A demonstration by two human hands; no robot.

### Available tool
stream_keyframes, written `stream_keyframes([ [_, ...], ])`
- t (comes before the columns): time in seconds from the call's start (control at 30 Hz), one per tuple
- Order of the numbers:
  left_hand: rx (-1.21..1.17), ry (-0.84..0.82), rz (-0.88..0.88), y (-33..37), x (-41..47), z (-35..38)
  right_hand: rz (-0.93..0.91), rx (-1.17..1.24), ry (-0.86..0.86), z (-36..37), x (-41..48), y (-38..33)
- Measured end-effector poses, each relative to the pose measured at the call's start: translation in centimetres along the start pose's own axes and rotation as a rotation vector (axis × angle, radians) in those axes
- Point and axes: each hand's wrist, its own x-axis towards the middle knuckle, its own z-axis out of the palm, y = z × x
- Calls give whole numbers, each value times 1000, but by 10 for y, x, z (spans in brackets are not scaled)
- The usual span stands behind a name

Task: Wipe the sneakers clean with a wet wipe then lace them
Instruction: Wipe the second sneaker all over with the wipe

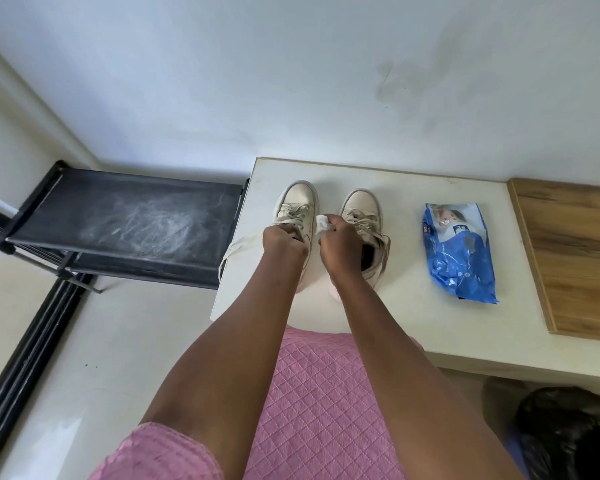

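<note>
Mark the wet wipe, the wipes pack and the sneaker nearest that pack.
wet wipe (pixel 323 222): head view, middle of the white bunch.
wipes pack (pixel 459 258): head view, middle of the blue wrapper.
sneaker (pixel 361 202): head view, toe cap.

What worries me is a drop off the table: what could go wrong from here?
The left sneaker stands near the table's edge with its lace hanging over; a snag or a hard push from the wipe in the right hand could drag it off. The left hand grips it, which helps.
</note>
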Motion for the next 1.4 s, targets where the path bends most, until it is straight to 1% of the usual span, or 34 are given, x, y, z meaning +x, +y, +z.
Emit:
stream_keyframes([
  [0.03, 34, -28, -13, -2, 3, -3, 4, -25, -28, 4, -1, -1],
  [0.07, 20, -44, -11, -3, -1, -2, 19, -30, -49, 8, -1, -1],
  [0.1, 7, -112, 4, -4, -3, -5, 38, -26, -61, 11, -1, -1],
  [0.17, 65, -267, -20, -5, -6, -9, 48, -54, -73, 14, -1, -2],
  [0.2, 105, -297, -34, -2, -7, -10, 45, -88, -75, 14, -1, -2],
  [0.3, 305, -337, -66, 6, 7, -11, 17, -151, -71, 12, -3, -3],
  [0.4, 393, -409, -126, 8, 11, -8, -8, -150, -85, 11, -2, -1],
  [0.47, 516, -453, -121, 6, 15, -7, -10, -161, -115, 9, -2, 0],
  [0.53, 653, -431, -57, 3, 16, -6, -54, -207, -141, 7, -4, 1],
  [0.6, 737, -377, -19, 6, 10, -8, -134, -231, -148, 5, -7, 4],
  [0.67, 674, -386, -40, 12, 6, -15, -195, -226, -122, 1, -12, 5],
  [0.73, 527, -462, -100, 18, -2, -25, -265, -213, -37, -5, -17, 2],
  [0.8, 403, -533, -124, 23, -9, -36, -363, -219, 85, -12, -24, -7],
  [0.87, 340, -615, -145, 30, -22, -47, -494, -231, 183, -18, -29, -18],
  [0.9, 328, -675, -168, 33, -29, -53, -558, -231, 205, -20, -31, -25],
  [1.03, 372, -931, -194, 40, -68, -74, -791, -279, 191, -27, -52, -51],
  [1.13, 436, -1043, -165, 44, -95, -88, -985, -257, 125, -25, -90, -64],
  [1.23, 455, -1061, -148, 49, -108, -104, -1151, -253, -9, -28, -120, -61],
  [1.3, 458, -1056, -111, 52, -114, -115, -1251, -326, -64, -36, -128, -55],
  [1.33, 461, -1056, -90, 51, -118, -119, -1274, -376, -64, -42, -127, -55],
  [1.4, 457, -1078, -63, 49, -130, -125, -1257, -452, -16, -52, -123, -63],
])
